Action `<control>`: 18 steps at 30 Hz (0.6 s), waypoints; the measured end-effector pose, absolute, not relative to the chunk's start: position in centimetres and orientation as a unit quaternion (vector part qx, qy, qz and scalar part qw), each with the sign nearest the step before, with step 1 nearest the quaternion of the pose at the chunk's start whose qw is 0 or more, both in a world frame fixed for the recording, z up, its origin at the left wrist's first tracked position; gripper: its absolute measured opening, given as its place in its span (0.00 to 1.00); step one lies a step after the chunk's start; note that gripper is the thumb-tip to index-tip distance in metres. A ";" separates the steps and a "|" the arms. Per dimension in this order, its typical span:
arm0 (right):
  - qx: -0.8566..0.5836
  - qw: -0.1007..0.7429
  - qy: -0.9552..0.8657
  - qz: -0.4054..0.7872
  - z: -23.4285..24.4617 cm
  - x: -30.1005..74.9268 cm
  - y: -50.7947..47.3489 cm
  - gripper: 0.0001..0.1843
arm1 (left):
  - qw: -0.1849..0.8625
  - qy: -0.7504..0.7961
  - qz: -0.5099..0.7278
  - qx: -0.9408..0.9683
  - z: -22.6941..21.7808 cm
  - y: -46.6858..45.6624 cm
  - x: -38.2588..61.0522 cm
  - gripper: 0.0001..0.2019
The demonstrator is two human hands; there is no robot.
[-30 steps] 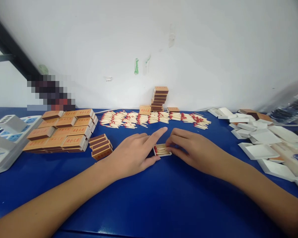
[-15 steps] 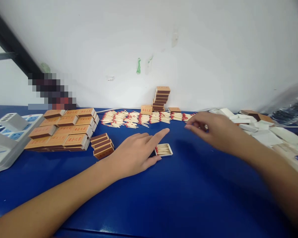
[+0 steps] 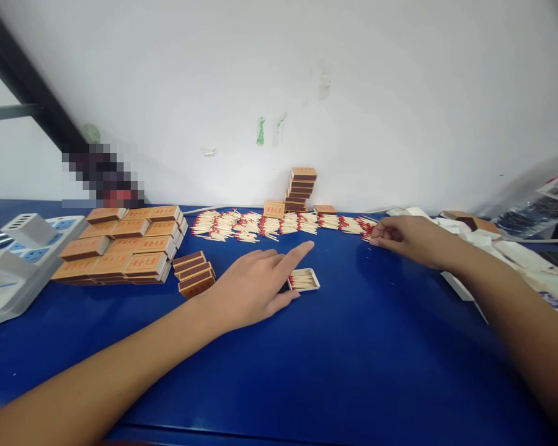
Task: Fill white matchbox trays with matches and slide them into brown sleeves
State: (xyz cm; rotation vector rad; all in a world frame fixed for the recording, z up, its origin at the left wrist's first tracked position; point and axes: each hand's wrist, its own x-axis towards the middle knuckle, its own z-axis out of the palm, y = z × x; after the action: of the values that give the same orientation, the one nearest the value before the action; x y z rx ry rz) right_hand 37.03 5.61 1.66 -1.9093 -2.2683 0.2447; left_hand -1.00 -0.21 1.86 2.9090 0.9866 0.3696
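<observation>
A small white matchbox tray (image 3: 304,280) half filled with red-tipped matches lies on the blue table (image 3: 335,359). My left hand (image 3: 253,286) rests flat beside the tray's left edge, fingers spread, index finger stretched over it. My right hand (image 3: 407,238) is out at the right end of a long row of loose matches (image 3: 279,224) near the wall, its fingertips pinched together on a few matches there.
A pile of tan matchboxes (image 3: 118,244) and three dark sleeves (image 3: 193,272) lie at left, a white power strip (image 3: 13,260) further left. A leaning stack of boxes (image 3: 300,189) stands by the wall. White empty trays (image 3: 474,248) lie at right.
My right hand left the tray, swung right and back to the end of the match row, and closed its fingertips there. My left hand stayed by the tray.
</observation>
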 end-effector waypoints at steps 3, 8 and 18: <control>-0.639 0.067 -0.761 0.090 1.8 36.9 5.6 0.13 | 0.022 0.322 0.115 0.939 1.9 -0.2 -1.0 0.39; -0.635 0.068 -0.763 0.102 2.1 35.9 5.4 0.16 | 0.016 0.318 0.124 0.940 1.8 -0.3 -1.1 0.39; -0.605 0.093 -0.781 0.124 2.4 34.0 4.3 0.23 | 0.020 0.323 0.119 0.939 1.8 -0.3 -1.1 0.39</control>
State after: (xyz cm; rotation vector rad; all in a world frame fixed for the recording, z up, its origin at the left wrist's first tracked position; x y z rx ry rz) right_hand 34.04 4.28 2.38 -1.7944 -2.3182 0.3671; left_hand -1.06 -0.31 1.81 2.9110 1.0018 0.3689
